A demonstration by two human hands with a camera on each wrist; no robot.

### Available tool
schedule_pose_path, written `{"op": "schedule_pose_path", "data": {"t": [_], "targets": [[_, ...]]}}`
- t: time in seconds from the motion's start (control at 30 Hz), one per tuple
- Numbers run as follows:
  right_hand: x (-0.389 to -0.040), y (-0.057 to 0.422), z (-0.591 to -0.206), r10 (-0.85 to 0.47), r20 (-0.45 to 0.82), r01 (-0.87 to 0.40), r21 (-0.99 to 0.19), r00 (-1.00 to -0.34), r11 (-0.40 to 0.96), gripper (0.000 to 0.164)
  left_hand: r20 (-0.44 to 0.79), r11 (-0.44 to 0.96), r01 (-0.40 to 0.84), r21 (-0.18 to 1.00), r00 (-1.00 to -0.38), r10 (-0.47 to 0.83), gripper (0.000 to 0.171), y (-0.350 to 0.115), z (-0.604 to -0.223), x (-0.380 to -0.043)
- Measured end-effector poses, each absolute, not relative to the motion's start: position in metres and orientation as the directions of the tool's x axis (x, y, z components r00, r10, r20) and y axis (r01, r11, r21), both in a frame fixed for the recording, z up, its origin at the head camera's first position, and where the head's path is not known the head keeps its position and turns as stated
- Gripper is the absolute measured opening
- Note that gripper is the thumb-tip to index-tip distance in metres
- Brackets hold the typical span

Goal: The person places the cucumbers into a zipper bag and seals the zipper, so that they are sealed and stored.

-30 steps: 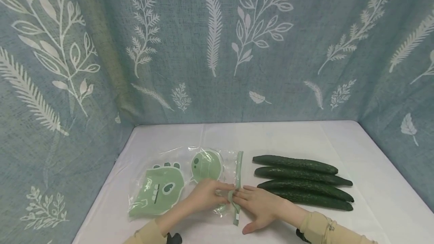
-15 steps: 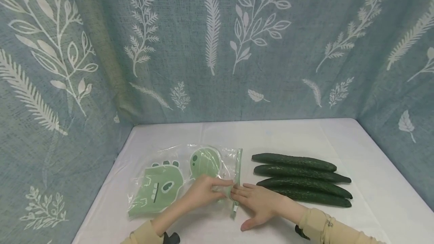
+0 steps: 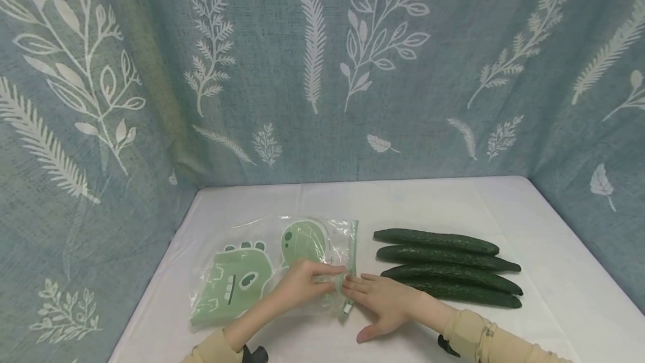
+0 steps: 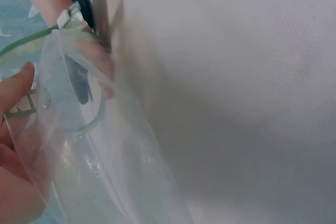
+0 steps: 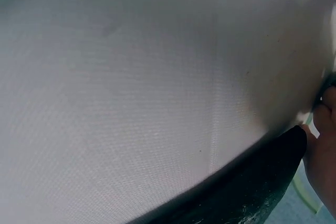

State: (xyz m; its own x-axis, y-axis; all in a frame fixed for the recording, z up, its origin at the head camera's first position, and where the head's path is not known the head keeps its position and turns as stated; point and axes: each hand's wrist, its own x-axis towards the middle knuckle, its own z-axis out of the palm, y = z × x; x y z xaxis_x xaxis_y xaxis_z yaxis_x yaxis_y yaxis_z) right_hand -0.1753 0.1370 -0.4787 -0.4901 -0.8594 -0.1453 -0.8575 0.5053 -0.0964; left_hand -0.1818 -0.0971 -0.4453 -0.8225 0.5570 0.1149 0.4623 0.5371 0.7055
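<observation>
A clear zip bag (image 3: 239,282) with green cartoon prints and a green zip strip lies flat on the left half of the table. A small white slider (image 3: 347,308) sits at the strip's near end. My left hand (image 3: 302,284) pinches the bag's film beside the strip between thumb and fingers; in the left wrist view the film stands raised near this hand (image 4: 18,150). Across the strip, my right hand (image 3: 385,301) lies palm down, its straight fingers touching the bag's edge. Several dark green cucumbers (image 3: 438,242) lie side by side just beyond the right hand.
A white cloth covers the table (image 3: 428,200). Blue-green curtains (image 3: 282,71) with white leaf prints enclose it at the back and both sides. In the right wrist view, a cucumber (image 5: 226,198) runs close beside the right hand.
The near end of the zip strip has shifted up and slightly left, lifted with the film at the left hand. The right hand and cucumbers stay nearly in place.
</observation>
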Motion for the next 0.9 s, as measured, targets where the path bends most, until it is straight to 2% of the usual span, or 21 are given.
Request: {"op": "schedule_pose_path", "data": {"t": [0.2, 0.5, 0.9], "targets": [[-0.1763, 0.1355, -0.4786, -0.853, -0.15, -0.849, -0.111, -0.499, 0.516, 0.092, 0.151, 0.587, 0.449, 0.674, -0.861, 0.485, 0.036, -0.0954, -0.4503, -0.1861], [-0.1747, 0.1363, -0.4793, -0.859, -0.137, -0.854, -0.113, -0.493, 0.508, 0.09, 0.15, 0.585, 0.446, 0.677, -0.862, 0.485, 0.036, -0.0942, -0.4553, -0.1847], [-0.1778, 0.1369, -0.4814, -0.84, -0.15, -0.818, -0.194, -0.521, 0.542, 0.088, 0.123, 0.591, 0.417, 0.69, -0.873, 0.472, 0.039, -0.0909, -0.4546, -0.1852]]}}
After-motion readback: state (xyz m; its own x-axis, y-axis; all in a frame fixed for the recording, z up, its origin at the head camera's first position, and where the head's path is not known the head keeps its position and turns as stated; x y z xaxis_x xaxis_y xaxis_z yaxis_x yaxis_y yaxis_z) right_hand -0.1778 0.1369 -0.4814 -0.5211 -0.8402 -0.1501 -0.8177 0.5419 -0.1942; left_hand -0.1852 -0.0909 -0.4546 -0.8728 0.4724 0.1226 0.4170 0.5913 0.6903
